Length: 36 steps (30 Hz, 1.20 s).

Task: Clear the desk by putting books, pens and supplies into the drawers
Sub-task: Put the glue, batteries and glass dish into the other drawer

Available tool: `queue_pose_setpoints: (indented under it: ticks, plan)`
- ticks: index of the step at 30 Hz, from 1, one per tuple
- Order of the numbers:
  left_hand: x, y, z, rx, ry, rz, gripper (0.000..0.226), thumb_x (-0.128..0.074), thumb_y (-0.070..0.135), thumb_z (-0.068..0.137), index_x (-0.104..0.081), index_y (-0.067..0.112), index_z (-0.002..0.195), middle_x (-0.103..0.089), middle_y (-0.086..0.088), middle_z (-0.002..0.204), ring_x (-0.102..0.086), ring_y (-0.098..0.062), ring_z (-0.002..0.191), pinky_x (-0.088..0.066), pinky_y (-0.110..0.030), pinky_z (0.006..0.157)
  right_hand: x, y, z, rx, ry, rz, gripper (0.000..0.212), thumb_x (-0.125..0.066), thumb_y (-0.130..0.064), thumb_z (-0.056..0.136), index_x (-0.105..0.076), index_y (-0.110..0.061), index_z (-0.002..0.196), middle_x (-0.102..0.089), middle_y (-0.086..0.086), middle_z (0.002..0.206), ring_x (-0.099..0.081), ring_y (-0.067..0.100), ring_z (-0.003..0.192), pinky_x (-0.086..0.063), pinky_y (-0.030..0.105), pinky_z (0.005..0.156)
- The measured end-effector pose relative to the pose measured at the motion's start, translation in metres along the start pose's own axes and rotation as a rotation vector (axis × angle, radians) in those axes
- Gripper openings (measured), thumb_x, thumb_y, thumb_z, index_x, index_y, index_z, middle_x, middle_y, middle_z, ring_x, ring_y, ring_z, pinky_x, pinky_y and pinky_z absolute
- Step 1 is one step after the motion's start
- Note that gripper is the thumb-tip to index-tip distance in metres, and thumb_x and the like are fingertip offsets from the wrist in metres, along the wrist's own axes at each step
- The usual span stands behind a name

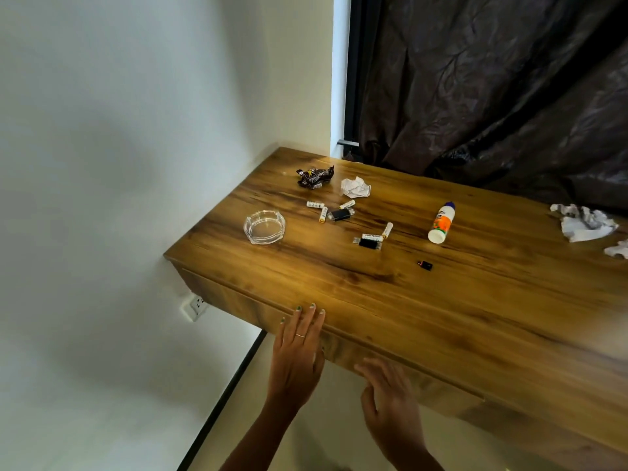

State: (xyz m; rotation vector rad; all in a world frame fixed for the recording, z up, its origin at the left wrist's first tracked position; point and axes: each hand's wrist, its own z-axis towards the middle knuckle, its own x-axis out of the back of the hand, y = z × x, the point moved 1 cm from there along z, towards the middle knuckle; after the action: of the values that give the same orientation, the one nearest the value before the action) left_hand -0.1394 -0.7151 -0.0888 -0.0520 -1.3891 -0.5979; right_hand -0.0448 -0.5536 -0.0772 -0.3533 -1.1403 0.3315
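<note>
I see a white glue bottle [441, 222] with an orange label lying flat mid-desk [441, 300], blue cap pointing at the dark curtain [492, 90]. Small batteries [323, 214] lie near it. My left hand [299, 351] and right hand [387, 396] press flat, fingers straight, on the drawer front [244, 305], holding nothing.

Glass ashtray [264, 227], dark crumpled wrapper [314, 176] and crumpled paper balls [355, 187]; dark curtain [492, 96] behind; wall socket [196, 305], possibly double, below.
</note>
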Motion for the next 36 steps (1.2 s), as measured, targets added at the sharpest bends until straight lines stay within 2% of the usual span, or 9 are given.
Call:
queue_pose_setpoints:
  ticks: [7,13,15,18,22,24,31,34,36]
  plan:
    - [-0.001,-0.021,0.003,-0.057,-0.037,-0.059,0.065,-0.048,0.03,0.086,-0.03,0.024,0.147,-0.032,0.002,0.153,-0.023,-0.018,0.142,-0.021,-0.038,0.113,-0.014,-0.005,0.023,-0.065,0.042,0.005,0.029,-0.046,-0.013,0.076,-0.07,-0.015,0.092,-0.066,-0.002,0.09,-0.056,0.01,0.091,-0.046,0.021,0.078]
    - [0.008,-0.06,-0.002,-0.136,0.008,-0.123,0.06,-0.05,0.027,0.083,-0.041,0.025,0.142,-0.038,0.004,0.149,-0.03,-0.018,0.139,-0.025,-0.04,0.109,-0.046,-0.025,0.024,-0.345,0.098,0.112,0.031,-0.058,0.004,0.07,-0.071,-0.015,0.09,-0.069,0.0,0.09,-0.059,0.01,0.087,-0.049,0.022,0.075]
    - [0.007,-0.079,-0.007,-0.106,0.016,-0.124,0.061,-0.049,0.029,0.082,-0.04,0.025,0.143,-0.037,0.003,0.149,-0.029,-0.018,0.139,-0.028,-0.043,0.107,-0.059,-0.035,0.023,-0.537,0.125,0.205,0.032,-0.06,0.009,0.075,-0.071,-0.016,0.091,-0.07,0.002,0.093,-0.063,0.015,0.083,-0.053,0.03,0.071]
    - [0.008,-0.108,-0.011,-0.048,-0.003,-0.117,0.064,-0.046,0.033,0.082,-0.036,0.023,0.144,-0.036,0.0,0.15,-0.031,-0.019,0.138,-0.025,-0.045,0.108,-0.078,-0.042,0.022,-0.934,0.139,0.434,0.023,-0.058,0.003,0.083,-0.068,-0.017,0.09,-0.069,0.006,0.092,-0.062,0.023,0.083,-0.047,0.032,0.074]
    - [0.012,-0.125,-0.005,-0.102,-0.038,-0.097,0.065,-0.046,0.036,0.082,-0.033,0.022,0.145,-0.034,0.0,0.151,-0.032,-0.02,0.138,-0.024,-0.045,0.108,-0.089,-0.043,0.026,-1.458,0.2,0.981,0.013,-0.05,-0.005,0.092,-0.059,-0.005,0.102,-0.061,0.01,0.086,-0.058,0.032,0.093,-0.044,0.042,0.086]
    - [0.015,-0.123,0.002,-0.145,-0.032,-0.109,0.066,-0.047,0.035,0.082,-0.032,0.022,0.145,-0.032,0.001,0.152,-0.029,-0.019,0.139,-0.028,-0.046,0.106,-0.089,-0.042,0.033,-1.599,0.227,1.205,0.011,-0.044,-0.005,0.094,-0.055,-0.004,0.096,-0.057,0.013,0.088,-0.054,0.033,0.099,-0.041,0.04,0.084]
    - [0.022,-0.088,0.031,-0.322,-0.04,-0.164,0.057,-0.044,0.028,0.09,-0.034,0.021,0.146,-0.028,0.005,0.155,-0.021,-0.015,0.144,-0.018,-0.043,0.114,-0.103,-0.014,0.041,-1.673,0.231,1.533,0.016,-0.039,0.004,0.089,-0.05,-0.003,0.081,-0.06,0.019,0.097,-0.057,0.027,0.1,-0.036,0.042,0.097]
    - [0.017,-0.082,0.037,-0.345,-0.09,-0.149,0.057,-0.043,0.03,0.091,-0.033,0.021,0.146,-0.025,0.007,0.155,-0.018,-0.014,0.145,-0.018,-0.044,0.114,-0.116,-0.002,0.03,-1.711,0.264,1.533,0.017,-0.038,0.007,0.09,-0.049,-0.003,0.081,-0.058,0.015,0.091,-0.051,0.025,0.111,-0.033,0.042,0.104]
    - [0.016,-0.079,0.037,-0.35,-0.111,-0.139,0.058,-0.043,0.031,0.091,-0.031,0.022,0.147,-0.025,0.007,0.155,-0.016,-0.013,0.146,-0.019,-0.044,0.113,-0.116,0.007,0.027,-1.709,0.329,1.555,0.02,-0.039,0.012,0.085,-0.047,-0.005,0.079,-0.06,0.014,0.083,-0.053,0.026,0.108,-0.037,0.041,0.099]
